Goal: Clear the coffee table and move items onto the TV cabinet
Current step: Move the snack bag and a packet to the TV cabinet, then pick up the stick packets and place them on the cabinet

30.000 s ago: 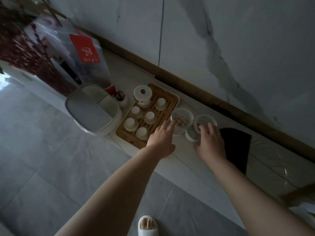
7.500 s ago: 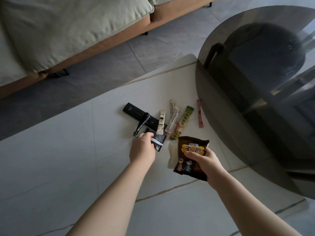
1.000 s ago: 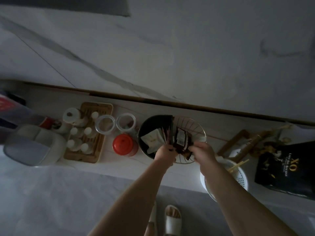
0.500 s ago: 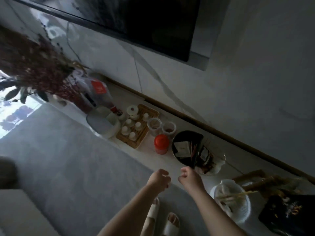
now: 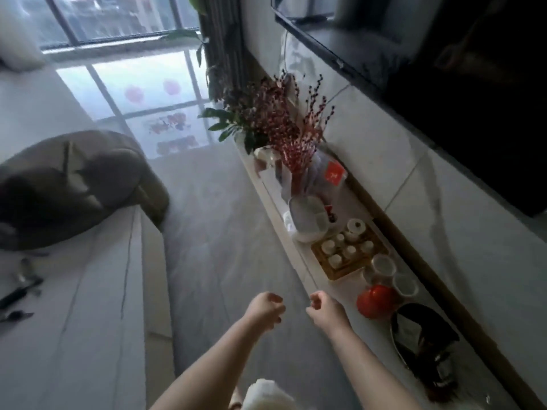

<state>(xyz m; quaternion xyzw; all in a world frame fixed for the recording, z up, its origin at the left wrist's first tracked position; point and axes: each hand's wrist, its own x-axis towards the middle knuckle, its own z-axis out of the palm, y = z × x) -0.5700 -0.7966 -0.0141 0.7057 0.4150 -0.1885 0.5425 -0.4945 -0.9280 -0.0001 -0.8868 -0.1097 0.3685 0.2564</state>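
**Snacks dropped off, hands come away bare**

Both hands, left hand (image 5: 264, 309) and right hand (image 5: 325, 309), loosely curled and holding nothing, have drawn back from the TV cabinet (image 5: 307, 279). The snack packets, seemingly in the dark bowl (image 5: 414, 329) beside the red jar (image 5: 375, 300), stay behind; the coffee table (image 5: 74, 306) still holds a few items.

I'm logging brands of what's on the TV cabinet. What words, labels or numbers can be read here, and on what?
No text can be read in this frame.
Red label on the clear bag by the flowers: a white mark, too blurred to read.
Snack packets in the dark bowl: print too dark and blurred.
Red-lidded jar: no label visible.
Red shapes on the window: not legible.
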